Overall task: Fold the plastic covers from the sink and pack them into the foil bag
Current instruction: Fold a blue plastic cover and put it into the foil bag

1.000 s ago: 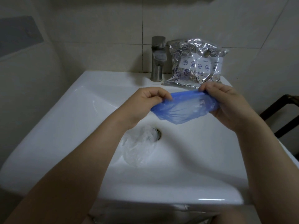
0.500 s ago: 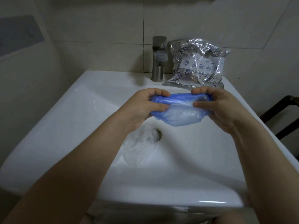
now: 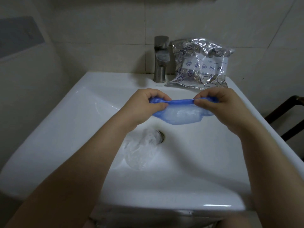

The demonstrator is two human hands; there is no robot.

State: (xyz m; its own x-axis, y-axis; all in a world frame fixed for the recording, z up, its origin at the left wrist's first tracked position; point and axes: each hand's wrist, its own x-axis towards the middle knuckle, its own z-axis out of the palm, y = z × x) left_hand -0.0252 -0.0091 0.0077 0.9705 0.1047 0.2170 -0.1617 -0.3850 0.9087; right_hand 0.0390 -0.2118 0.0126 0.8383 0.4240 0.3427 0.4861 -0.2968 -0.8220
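A blue plastic cover (image 3: 181, 115) hangs stretched between my hands above the white sink (image 3: 69, 122). My left hand (image 3: 144, 104) pinches its left end and my right hand (image 3: 223, 104) pinches its right end, pulling the top edge taut. A clear plastic cover (image 3: 141, 150) lies crumpled in the basin over the drain, partly hidden by my left forearm. The silver foil bag (image 3: 200, 65) stands on the sink's back ledge, leaning against the wall to the right of the faucet.
A steel faucet (image 3: 161, 58) rises at the back centre of the sink. Tiled walls close in behind and on the left. A dark chair frame (image 3: 286, 112) stands to the right of the sink.
My hands drew closer together over the blue cover, then moved apart again, stretching its top edge into a taut line.
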